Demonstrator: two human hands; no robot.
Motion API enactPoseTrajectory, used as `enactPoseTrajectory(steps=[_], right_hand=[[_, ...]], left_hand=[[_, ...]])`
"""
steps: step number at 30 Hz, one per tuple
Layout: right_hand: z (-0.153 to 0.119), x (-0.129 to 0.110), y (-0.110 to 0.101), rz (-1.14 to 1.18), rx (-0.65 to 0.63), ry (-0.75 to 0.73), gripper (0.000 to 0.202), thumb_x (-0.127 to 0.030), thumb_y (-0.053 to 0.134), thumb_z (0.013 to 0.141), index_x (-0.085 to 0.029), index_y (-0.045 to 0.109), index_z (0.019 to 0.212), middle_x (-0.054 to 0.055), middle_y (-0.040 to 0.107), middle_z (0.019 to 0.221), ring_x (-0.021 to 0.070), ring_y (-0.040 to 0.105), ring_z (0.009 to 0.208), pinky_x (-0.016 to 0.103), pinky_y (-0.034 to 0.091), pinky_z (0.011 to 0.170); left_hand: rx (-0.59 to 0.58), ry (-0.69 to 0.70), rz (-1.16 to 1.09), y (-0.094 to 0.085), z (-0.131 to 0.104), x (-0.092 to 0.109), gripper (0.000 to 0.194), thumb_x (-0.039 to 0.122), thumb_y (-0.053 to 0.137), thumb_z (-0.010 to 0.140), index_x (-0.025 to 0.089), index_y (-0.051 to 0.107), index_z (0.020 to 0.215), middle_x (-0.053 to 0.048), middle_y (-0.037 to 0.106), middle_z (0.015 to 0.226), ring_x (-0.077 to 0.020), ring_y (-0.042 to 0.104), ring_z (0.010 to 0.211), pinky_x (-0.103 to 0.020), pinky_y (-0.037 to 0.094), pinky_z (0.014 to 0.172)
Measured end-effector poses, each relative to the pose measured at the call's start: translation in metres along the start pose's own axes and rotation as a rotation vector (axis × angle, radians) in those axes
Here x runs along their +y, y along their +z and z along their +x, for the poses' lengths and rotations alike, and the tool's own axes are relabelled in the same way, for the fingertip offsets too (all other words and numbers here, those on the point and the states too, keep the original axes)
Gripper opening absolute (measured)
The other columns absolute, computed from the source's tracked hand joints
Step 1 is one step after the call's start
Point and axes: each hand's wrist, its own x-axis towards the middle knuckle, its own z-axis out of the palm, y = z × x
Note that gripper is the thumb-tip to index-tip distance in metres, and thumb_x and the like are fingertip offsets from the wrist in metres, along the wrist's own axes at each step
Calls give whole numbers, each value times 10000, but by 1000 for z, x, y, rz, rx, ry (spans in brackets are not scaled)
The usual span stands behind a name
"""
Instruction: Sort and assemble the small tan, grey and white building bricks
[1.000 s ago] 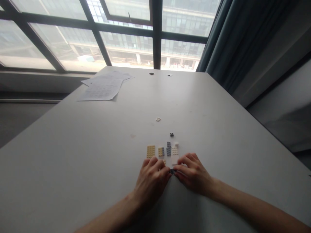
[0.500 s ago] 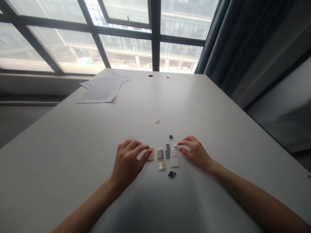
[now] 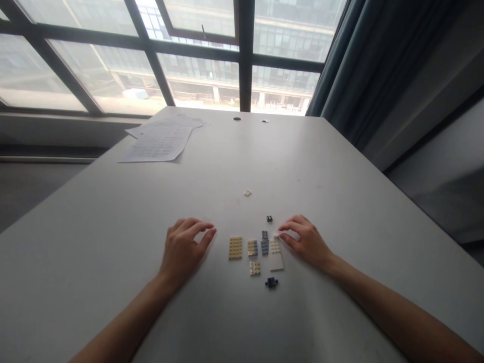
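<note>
My left hand (image 3: 186, 246) rests on the white table left of the building bricks, thumb and forefinger curved with a small gap and nothing between them. Nearest to it lies a tan studded plate (image 3: 235, 248). My right hand (image 3: 305, 236) is at the right side of the group, fingers loosely apart, its thumb tip at a small white piece (image 3: 276, 236). Below that piece are a white studded plate (image 3: 275, 246) and a smooth white tile (image 3: 276, 262). Between the hands sit a tan and blue-grey block (image 3: 252, 247), blue-grey bricks (image 3: 264, 246) and a shiny tan plate (image 3: 255, 267).
A dark piece with side knobs (image 3: 271, 282) lies nearest me. Farther off are a small black piece (image 3: 269, 219) and a small white piece (image 3: 247, 193). Printed papers (image 3: 157, 143) lie at the table's far left, before the window. A dark curtain (image 3: 348, 75) hangs at right.
My left hand has moved left, off the tan plate, which now shows whole. The right hand stays by the small white piece. The view has shifted slightly.
</note>
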Motion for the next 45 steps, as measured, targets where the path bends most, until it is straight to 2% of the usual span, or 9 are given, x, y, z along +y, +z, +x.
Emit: enactPoseTrajectory(steps=[6, 11, 14, 18, 24, 28, 31, 36, 45], right_hand=[[47, 2, -8, 9, 23, 33, 156, -246, 616, 841, -210, 686, 976, 47, 643, 902, 194, 586, 889, 347, 468, 825], [114, -7, 26, -113, -95, 82, 340, -298, 638, 830, -179, 636, 1149, 80, 623, 1095, 187, 583, 952, 314, 427, 898], [142, -14, 51, -157, -123, 148, 313, -359, 613, 843, -153, 672, 1071, 107, 630, 1065, 215, 587, 967, 325, 426, 892], [156, -12, 66, -163, -119, 154, 180, -249, 601, 831, -163, 705, 950, 99, 637, 1015, 204, 589, 929, 308, 425, 868], [132, 25, 30, -140, -124, 201, 179, -227, 656, 753, -192, 719, 917, 36, 660, 905, 143, 593, 769, 254, 442, 778], [92, 55, -10, -141, -78, 279, 187, -224, 650, 748, -170, 709, 916, 42, 663, 879, 140, 583, 735, 258, 449, 740], [56, 60, -28, -106, -74, 303, 194, -246, 658, 746, -178, 701, 921, 30, 663, 867, 133, 573, 702, 247, 456, 685], [17, 36, -27, 88, -210, 192, 178, -272, 655, 778, -207, 699, 938, 21, 629, 868, 126, 545, 676, 259, 454, 671], [27, 17, -12, 76, -270, 93, 202, -228, 705, 770, -219, 691, 971, 29, 628, 895, 155, 547, 791, 277, 441, 728]], left_hand=[[-87, 25, -19, 10, 25, -5, 217, 389, 559, 836, 228, 699, 878, -38, 671, 888, -219, 559, 886, -363, 394, 849], [-46, -7, -66, 28, 37, -2, 216, 363, 542, 845, 219, 699, 878, -37, 664, 883, -214, 561, 888, -360, 415, 850], [-6, -39, -76, 31, 35, -2, 222, 361, 535, 846, 210, 698, 854, -41, 661, 861, -213, 562, 867, -352, 431, 833], [17, -47, -79, 29, 32, -4, 231, 358, 526, 852, 203, 696, 827, -43, 661, 842, -211, 562, 852, -348, 439, 823], [27, -63, -129, 28, 32, -5, 229, 363, 532, 849, 205, 692, 805, -34, 662, 836, -203, 563, 849, -337, 451, 815], [22, -45, -118, 27, 34, -2, 230, 364, 529, 850, 206, 691, 805, -33, 667, 830, -204, 567, 852, -336, 452, 811], [18, -17, -92, 27, 34, -1, 230, 361, 526, 852, 205, 690, 808, -34, 670, 831, -206, 570, 857, -345, 443, 833], [7, 6, -62, 27, 32, -2, 226, 369, 531, 851, 214, 688, 806, -33, 672, 846, -212, 570, 863, -357, 437, 845], [12, 19, -42, 27, 32, -3, 225, 371, 527, 855, 219, 686, 810, -32, 670, 849, -212, 573, 866, -355, 435, 852]])
